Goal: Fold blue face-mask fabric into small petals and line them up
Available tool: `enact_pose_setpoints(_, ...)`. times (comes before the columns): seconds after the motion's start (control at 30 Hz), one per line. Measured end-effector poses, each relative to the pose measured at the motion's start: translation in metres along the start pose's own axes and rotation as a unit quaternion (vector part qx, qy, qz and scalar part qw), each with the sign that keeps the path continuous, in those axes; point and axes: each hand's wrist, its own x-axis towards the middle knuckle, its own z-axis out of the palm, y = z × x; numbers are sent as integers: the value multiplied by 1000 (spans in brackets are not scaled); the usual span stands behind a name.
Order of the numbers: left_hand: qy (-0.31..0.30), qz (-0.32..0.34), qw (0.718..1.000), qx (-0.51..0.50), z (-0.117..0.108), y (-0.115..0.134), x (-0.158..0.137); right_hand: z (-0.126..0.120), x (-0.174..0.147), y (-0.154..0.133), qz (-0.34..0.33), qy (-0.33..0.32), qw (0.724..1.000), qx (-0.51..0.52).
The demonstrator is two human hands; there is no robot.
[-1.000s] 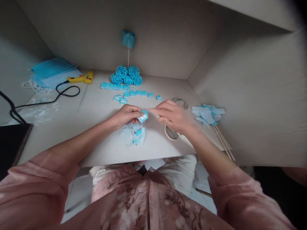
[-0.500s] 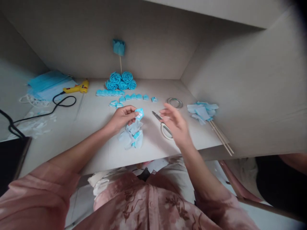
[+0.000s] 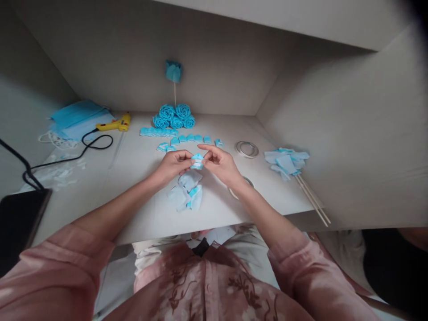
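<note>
Head view: small blue-and-white piece (image 3: 197, 158) directly between both hands (image 3: 171, 166) (image 3: 223, 166)

Pale tabletop (image 3: 133, 156). Blue face masks (image 3: 78, 113) and a yellow glue gun (image 3: 112, 126) lie at ten o'clock, blue roses (image 3: 175, 121) at twelve, thin rings (image 3: 247, 157) at two, wooden sticks (image 3: 308, 196) at four, fabric scraps (image 3: 179, 196) at six.

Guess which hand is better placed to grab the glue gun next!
Probably the left hand: the glue gun lies on that side, and the right hand is farther away. The left pinches the blue piece, though, so it would need freeing first.
</note>
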Motion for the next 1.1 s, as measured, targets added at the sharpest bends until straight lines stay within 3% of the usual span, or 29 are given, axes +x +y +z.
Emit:
enact_pose_setpoints(0.23, 21, -13, 1000, -4, -1, 2, 2, -11, 10, 4, -11, -92, 995, 25)
enact_pose_setpoints(0.57, 43, -6, 999, -14, -5, -4, 7, -1, 37, 14, -11, -117, 993, 13)
enact_pose_setpoints(0.97, 53, 2, 999, -4, -6, -4, 7, 4, 19, 20, 19, -88, 992, 92)
enact_pose_setpoints(1.1, 38, 4, 999, -10, -6, -4, 7, 4, 19, 21, 15, -48, 995, 90)
